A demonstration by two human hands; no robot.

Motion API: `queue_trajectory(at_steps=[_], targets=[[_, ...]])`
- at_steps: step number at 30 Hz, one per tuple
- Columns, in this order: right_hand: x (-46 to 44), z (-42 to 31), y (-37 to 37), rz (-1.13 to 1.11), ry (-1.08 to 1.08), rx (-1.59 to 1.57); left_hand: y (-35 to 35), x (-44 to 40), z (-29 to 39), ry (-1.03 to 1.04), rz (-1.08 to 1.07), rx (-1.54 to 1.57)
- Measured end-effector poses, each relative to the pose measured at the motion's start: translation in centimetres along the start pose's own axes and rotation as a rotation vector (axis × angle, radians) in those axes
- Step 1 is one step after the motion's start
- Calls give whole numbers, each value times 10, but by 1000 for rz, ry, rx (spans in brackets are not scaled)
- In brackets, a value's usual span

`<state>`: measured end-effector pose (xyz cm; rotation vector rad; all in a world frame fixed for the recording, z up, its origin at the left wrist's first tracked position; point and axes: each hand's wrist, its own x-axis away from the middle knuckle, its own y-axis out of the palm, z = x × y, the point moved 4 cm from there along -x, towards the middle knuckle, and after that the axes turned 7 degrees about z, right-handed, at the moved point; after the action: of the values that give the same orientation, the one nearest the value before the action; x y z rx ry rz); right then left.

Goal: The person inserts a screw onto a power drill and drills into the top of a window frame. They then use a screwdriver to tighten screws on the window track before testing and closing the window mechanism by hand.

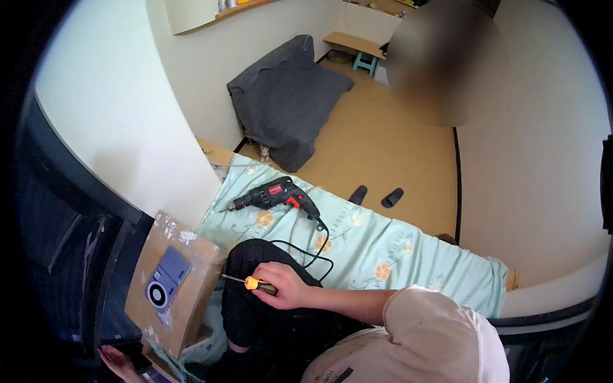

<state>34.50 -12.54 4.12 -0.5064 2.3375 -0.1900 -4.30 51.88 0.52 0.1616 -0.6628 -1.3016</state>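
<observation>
My right hand is wrapped round the yellow and black handle of a screwdriver, above my bent knee in dark trousers. Its metal shaft points left, toward the edge of a paint-spotted wooden box. On top of that box lies a flat purple-blue object with a round black and white disc at one end. Low at the left edge, beside the box, my left hand shows only in part, fingers stretched out and nothing visible in them. A black and red power drill rests on the flowered sheet beyond my knee.
The drill's black cable curls over the light green flowered sheet. Beyond are dark slippers, a grey cloth cover and a blue stool. A blurred shape stands at upper right. White walls flank the room.
</observation>
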Motion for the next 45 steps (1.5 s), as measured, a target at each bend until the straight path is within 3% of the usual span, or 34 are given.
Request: queue_trajectory(at_steps=[4,5,9,11,14,15,17,21,23,26,29,42,45], targets=[[-1,0,1,-7,-1,2,-28,-59,9,126,-210,-30],[0,0,1,-5,-13,0,-3,-23,12,-43,17,-35],[0,-1,0,2,-8,-5,5,-11,24,-79,58,-86],[0,0,0,-6,13,-8,-8,-57,31,-87,-220,-199],[0,0,-1,-12,19,-17,-10,-81,36,-85,-347,-181],[0,1,-1,-10,19,-17,-6,-78,36,-84,-348,-182],[1,2,-1,-3,3,5,-3,-71,40,-39,-123,-193],[1,3,-1,16,-7,0,-2,-77,41,11,-274,-179],[2,3,-1,18,-8,-5,5,-52,40,44,-6,-113],[2,3,-2,-14,29,-33,34,21,34,61,114,-182],[2,4,-2,-12,23,-24,-2,-73,43,70,-234,-220],[2,5,-1,-19,19,-27,-2,-58,32,16,-90,-126],[2,5,0,-26,28,-17,-13,-61,32,-17,-162,-129]])
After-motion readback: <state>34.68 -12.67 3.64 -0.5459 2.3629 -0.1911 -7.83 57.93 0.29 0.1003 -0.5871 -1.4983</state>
